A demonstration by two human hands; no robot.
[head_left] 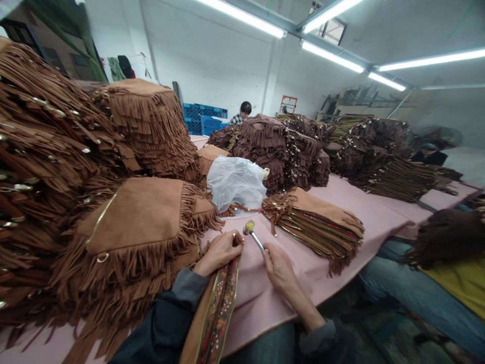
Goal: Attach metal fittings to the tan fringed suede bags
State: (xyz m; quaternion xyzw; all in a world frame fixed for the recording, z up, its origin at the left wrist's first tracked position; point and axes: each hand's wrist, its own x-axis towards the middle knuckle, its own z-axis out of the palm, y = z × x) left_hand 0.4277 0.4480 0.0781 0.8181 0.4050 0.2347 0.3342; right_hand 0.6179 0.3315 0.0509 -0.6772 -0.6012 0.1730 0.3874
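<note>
My left hand (220, 251) is closed on the top end of a brown bag piece (215, 313) with a patterned lining and a gold zipper edge, pressing it onto the pink table (265, 303). My right hand (278, 268) grips the metal handle of a small mallet (251, 231) with a yellowish head, raised just right of my left fingers. A stack of tan fringed suede bags (132, 227) lies directly left of my left hand.
Tall piles of fringed bags (45, 151) fill the left side, and darker piles (280, 146) the back. A white plastic bag (235, 182) and a flat stack of bag pieces (314, 222) lie ahead. A seated person (435, 283) is at right, another person (244, 112) far back.
</note>
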